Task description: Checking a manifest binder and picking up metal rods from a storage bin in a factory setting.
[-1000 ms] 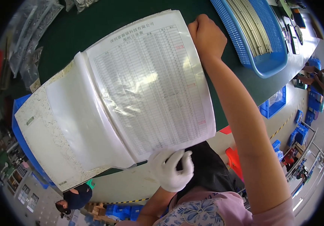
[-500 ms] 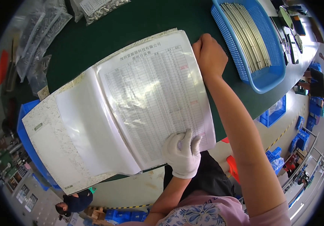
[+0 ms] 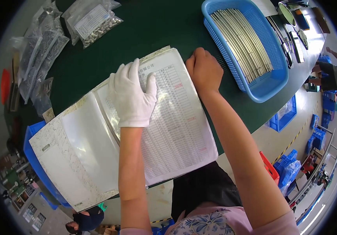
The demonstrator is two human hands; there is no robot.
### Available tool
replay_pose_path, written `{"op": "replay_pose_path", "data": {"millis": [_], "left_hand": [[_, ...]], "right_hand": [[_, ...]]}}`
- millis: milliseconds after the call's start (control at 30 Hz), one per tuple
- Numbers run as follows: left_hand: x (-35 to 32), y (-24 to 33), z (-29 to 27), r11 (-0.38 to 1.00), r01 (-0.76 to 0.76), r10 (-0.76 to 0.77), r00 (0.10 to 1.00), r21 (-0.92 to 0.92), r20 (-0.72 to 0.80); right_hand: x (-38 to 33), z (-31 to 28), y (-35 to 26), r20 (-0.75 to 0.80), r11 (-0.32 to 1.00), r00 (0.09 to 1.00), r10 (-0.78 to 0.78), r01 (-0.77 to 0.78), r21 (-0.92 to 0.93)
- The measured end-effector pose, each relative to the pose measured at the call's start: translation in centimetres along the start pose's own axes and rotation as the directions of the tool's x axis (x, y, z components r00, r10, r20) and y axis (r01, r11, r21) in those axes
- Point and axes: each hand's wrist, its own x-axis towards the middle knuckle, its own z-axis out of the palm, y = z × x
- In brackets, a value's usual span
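Observation:
An open binder (image 3: 55,156) with clear plastic sleeves lies aslant on the dark green tabletop. Under its right-hand sleeve is a printed table sheet (image 3: 184,129) with a few red marks. My left hand (image 3: 133,94), in a white glove, rests on the upper part of that sheet, fingers stretched and thumb apart, covering some of the heading. Bare and curled into a loose fist, my right hand (image 3: 205,72) sits against the binder's upper right edge. Its fingertips are tucked under, so anything inside them is hidden.
A blue plastic basket (image 3: 250,92) of thin metal rods stands to the right. Plastic bags of small metal parts (image 3: 94,25) and other clear bags (image 3: 43,51) lie at the back left. A blue bin (image 3: 35,129) is under the binder's left side. People (image 3: 88,219) appear in the background.
My left hand has gone from the sheet's lower right part up to its top, and its fingers have spread flat. My right hand stays at the binder's edge. The whole view has shifted slightly.

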Motion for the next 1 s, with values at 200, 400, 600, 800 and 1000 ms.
{"op": "replay_pose_path", "data": {"millis": [200, 400, 600, 800, 1000], "left_hand": [[-0.2, 0.3, 0.8, 0.999, 0.02, -0.017, 0.998, 0.042, -0.063], [0.2, 0.4, 0.8, 0.996, 0.07, -0.066, 0.994, 0.047, -0.087], [0.0, 0.1, 0.9, 0.998, 0.054, -0.05, 0.989, 0.027, -0.138], [-0.2, 0.4, 1.0, 0.996, 0.05, -0.059, 0.991, -0.078, -0.124], [-1.0, -0.6, 0.2, 0.98, -0.05, 0.008, 0.977, -0.192, -0.215]], "right_hand": [[0.0, 0.1, 0.4, -0.019, 1.0, 1.0, -0.015, 0.015, 0.024], [-0.5, -1.0, 1.9, -0.037, 0.895, 0.999, -0.039, 0.051, 0.443], [-3.2, -3.8, 1.1, 0.159, 0.842, 0.879, -0.45, 0.358, 0.403], [-3.3, -4.4, 1.3, 0.008, 0.773, 0.799, -0.601, 0.579, 0.26], [-5.2, -7.1, -1.1, 0.043, 0.771, 0.798, -0.601, 0.566, 0.291]]}}
